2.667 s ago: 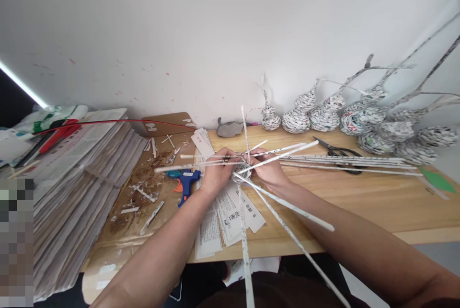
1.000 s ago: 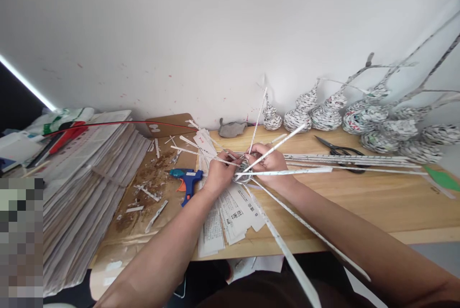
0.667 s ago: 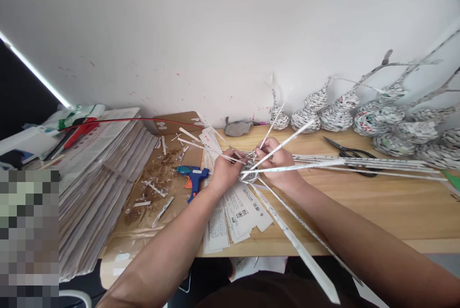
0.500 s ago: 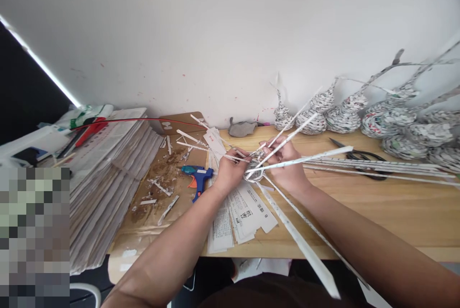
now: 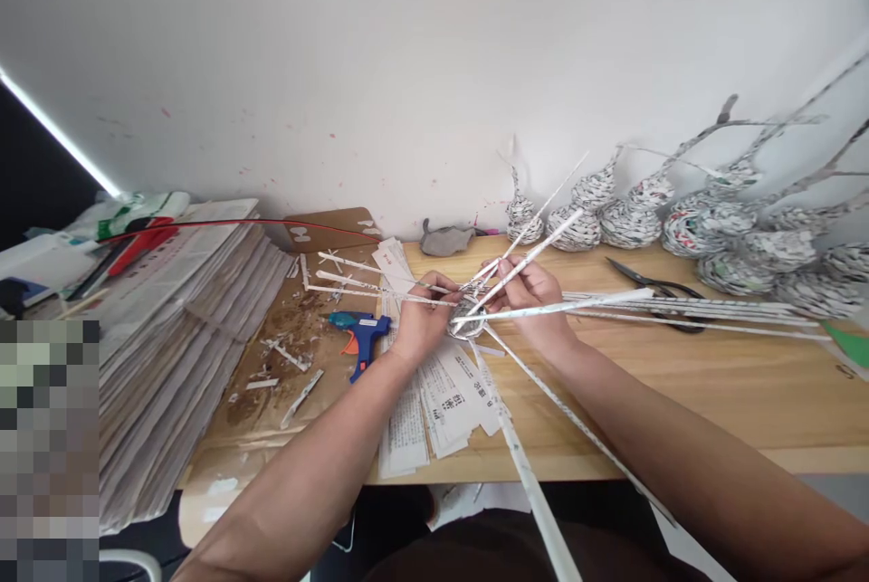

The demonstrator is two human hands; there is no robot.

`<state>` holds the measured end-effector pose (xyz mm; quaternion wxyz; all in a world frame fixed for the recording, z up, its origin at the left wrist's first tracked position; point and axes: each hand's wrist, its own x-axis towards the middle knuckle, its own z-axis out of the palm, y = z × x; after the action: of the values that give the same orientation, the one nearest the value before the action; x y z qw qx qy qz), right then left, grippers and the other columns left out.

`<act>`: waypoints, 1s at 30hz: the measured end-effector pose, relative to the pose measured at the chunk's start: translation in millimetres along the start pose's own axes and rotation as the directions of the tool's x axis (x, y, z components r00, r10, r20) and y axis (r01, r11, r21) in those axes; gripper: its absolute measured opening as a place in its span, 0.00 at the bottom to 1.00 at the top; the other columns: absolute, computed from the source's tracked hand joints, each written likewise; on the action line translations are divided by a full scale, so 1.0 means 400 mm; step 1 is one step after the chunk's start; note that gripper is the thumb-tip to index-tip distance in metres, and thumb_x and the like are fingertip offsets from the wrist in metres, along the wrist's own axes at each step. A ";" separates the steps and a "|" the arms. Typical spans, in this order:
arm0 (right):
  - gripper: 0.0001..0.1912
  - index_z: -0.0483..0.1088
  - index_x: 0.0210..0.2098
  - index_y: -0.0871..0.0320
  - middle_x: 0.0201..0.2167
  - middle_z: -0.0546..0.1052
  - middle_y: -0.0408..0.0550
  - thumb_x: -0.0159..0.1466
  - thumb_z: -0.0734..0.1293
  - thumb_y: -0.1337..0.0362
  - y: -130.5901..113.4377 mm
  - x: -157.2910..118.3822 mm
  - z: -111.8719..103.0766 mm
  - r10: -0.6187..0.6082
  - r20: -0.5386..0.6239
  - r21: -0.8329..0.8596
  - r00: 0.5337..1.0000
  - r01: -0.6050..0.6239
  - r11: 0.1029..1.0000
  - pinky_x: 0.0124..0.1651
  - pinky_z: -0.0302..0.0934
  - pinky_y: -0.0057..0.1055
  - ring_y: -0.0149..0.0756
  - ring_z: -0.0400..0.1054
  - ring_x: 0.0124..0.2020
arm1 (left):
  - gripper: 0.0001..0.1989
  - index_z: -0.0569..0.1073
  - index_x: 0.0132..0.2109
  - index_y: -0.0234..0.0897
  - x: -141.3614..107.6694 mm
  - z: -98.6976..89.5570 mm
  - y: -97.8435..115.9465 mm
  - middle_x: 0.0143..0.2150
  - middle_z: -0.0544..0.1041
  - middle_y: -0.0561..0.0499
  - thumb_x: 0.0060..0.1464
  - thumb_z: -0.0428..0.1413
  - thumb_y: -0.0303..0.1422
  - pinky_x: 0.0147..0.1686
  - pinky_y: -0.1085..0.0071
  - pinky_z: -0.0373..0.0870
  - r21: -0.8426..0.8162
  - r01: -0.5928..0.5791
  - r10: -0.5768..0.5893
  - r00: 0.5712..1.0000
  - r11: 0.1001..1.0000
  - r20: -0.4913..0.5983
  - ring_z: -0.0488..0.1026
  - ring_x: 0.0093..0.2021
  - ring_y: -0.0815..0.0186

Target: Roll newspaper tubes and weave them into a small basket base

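Between my hands sits a small woven base of rolled newspaper (image 5: 467, 325), with long paper tubes sticking out on all sides. My left hand (image 5: 429, 310) is closed on the left edge of this weaving, tubes passing between its fingers. On the far right side, my right hand (image 5: 526, 292) pinches a paper tube (image 5: 490, 269) between thumb and fingers. A thick white paper tube (image 5: 526, 482) runs from the base toward my body. Under the weaving lie printed newspaper strips (image 5: 452, 405). My fingers hide part of the weave.
A blue glue gun (image 5: 367, 338) lies left of my left hand, near paper scraps (image 5: 299, 396). Stacked newspapers (image 5: 204, 338) stand farther left. Black scissors (image 5: 655, 283) and loose paper tubes (image 5: 712, 310) lie on the right. Woven paper gourds (image 5: 631, 220) line the wall.
The view has shifted slightly, so most things sit a little farther left. Tubes left of my left hand are spread differently. My right hand's fingers have shifted along the weave.
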<state>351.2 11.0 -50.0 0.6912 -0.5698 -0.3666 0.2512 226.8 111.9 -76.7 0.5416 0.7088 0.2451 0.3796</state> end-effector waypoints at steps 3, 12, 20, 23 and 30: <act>0.15 0.71 0.43 0.57 0.28 0.75 0.45 0.62 0.66 0.55 0.020 -0.005 0.003 -0.069 -0.005 -0.086 0.998 0.068 0.994 0.27 0.66 0.28 0.32 0.70 0.25 | 0.03 0.69 0.32 0.37 0.000 -0.001 -0.004 0.28 0.73 0.54 0.50 0.58 0.29 0.31 0.74 0.65 0.005 -0.006 0.006 1.000 1.000 -0.017 0.70 0.29 0.68; 0.17 0.66 0.37 0.56 0.26 0.74 0.42 0.52 0.73 0.60 0.042 -0.006 0.007 -0.107 -0.045 -0.245 0.993 0.093 0.965 0.27 0.64 0.28 0.33 0.70 0.25 | 0.02 0.70 0.31 0.38 -0.004 -0.005 0.016 0.28 0.73 0.54 0.52 0.56 0.29 0.31 0.74 0.64 0.095 -0.103 0.104 0.995 0.990 -0.003 0.69 0.30 0.68; 0.12 0.65 0.30 0.56 0.23 0.73 0.42 0.55 0.70 0.57 0.042 -0.007 0.012 -0.009 -0.072 -0.150 0.997 -0.002 0.989 0.24 0.63 0.28 0.33 0.69 0.22 | 0.01 0.73 0.32 0.37 0.004 -0.012 -0.004 0.30 0.76 0.52 0.51 0.56 0.28 0.35 0.73 0.67 0.192 -0.053 0.057 0.998 0.980 -0.016 0.73 0.33 0.67; 0.08 0.67 0.29 0.57 0.25 0.75 0.44 0.56 0.69 0.61 0.046 -0.007 0.004 -0.074 0.014 -0.279 0.997 0.075 0.957 0.28 0.63 0.29 0.35 0.70 0.26 | 0.04 0.75 0.34 0.36 0.009 -0.012 -0.006 0.31 0.78 0.51 0.49 0.57 0.27 0.36 0.71 0.68 0.153 0.036 -0.026 0.998 0.988 -0.064 0.74 0.33 0.66; 0.04 0.70 0.32 0.58 0.29 0.77 0.46 0.57 0.65 0.66 0.049 -0.006 -0.003 -0.096 0.071 -0.402 0.993 0.116 0.908 0.32 0.63 0.28 0.35 0.71 0.29 | 0.04 0.77 0.34 0.36 0.010 -0.012 -0.005 0.33 0.80 0.49 0.49 0.58 0.28 0.38 0.70 0.70 0.158 0.075 -0.061 0.994 0.985 -0.090 0.76 0.35 0.64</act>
<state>352.3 12.9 -69.8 0.5614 -0.6735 -0.4582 0.1460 225.6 118.3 -76.7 0.4842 0.7248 0.3219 0.3696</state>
